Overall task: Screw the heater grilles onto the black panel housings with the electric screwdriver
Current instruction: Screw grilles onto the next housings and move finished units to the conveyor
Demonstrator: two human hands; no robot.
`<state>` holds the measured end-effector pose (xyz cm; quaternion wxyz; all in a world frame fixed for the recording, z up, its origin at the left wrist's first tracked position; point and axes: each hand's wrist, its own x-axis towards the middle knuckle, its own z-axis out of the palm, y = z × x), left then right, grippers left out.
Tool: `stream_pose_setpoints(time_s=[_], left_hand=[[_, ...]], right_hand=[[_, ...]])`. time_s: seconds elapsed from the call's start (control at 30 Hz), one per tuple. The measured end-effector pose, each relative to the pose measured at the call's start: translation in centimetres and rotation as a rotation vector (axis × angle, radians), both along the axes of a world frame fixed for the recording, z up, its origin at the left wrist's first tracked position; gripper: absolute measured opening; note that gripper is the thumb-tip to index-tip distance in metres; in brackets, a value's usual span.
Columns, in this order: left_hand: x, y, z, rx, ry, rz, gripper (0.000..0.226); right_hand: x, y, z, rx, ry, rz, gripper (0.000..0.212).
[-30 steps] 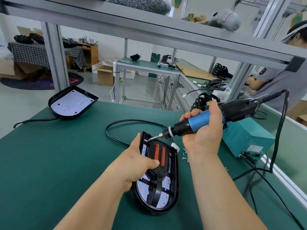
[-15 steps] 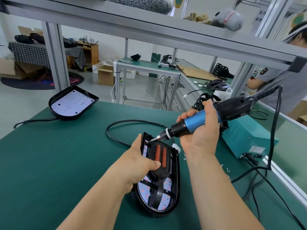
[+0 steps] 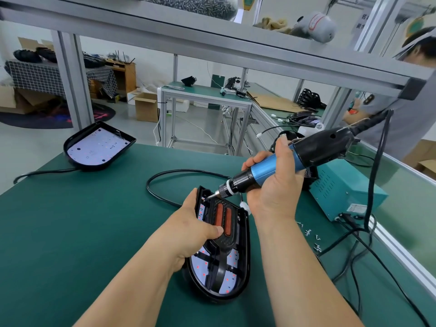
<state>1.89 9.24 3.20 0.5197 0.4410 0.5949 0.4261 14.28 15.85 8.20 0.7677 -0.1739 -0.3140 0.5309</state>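
- The left hand (image 3: 188,234) clasps the near black housing (image 3: 246,244) by its left rim, with the thumb pressed flat on the grille (image 3: 227,220) seated inside it.
- The right hand (image 3: 276,194) is wrapped tight round the blue barrel of the screwdriver (image 3: 264,171) — the tool is tilted, its bit tip down at the housing's far left corner.
- That housing lies on the green table (image 3: 82,232) in front of the person; a second housing (image 3: 99,147) sits at the far left, well apart.
- Loose screws (image 3: 308,232) lie to the right, near a teal power box (image 3: 342,197).
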Motion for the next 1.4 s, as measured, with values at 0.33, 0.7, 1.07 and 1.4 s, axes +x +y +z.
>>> stream_pose_setpoints(time_s=[0.33,0.7,1.07,1.4], left_hand=[[0.09,-0.06,0.05,-0.019,0.017,0.007,0.097],[0.06,-0.02,0.07,0.001,0.011,0.006,0.095],[0.12,0.10,-0.17,0.008,0.010,0.020,0.093],[0.03,0.20,-0.43,-0.002,0.040,0.011,0.094]], right_hand=[[-0.36,-0.62,0.37,0.018,-0.027,-0.023,0.013],[0.00,-0.14,0.04,0.001,-0.011,-0.007,0.020],[0.10,-0.09,-0.01,-0.001,-0.006,0.003,0.022],[0.23,-0.21,-0.03,-0.014,0.007,0.005,0.015]])
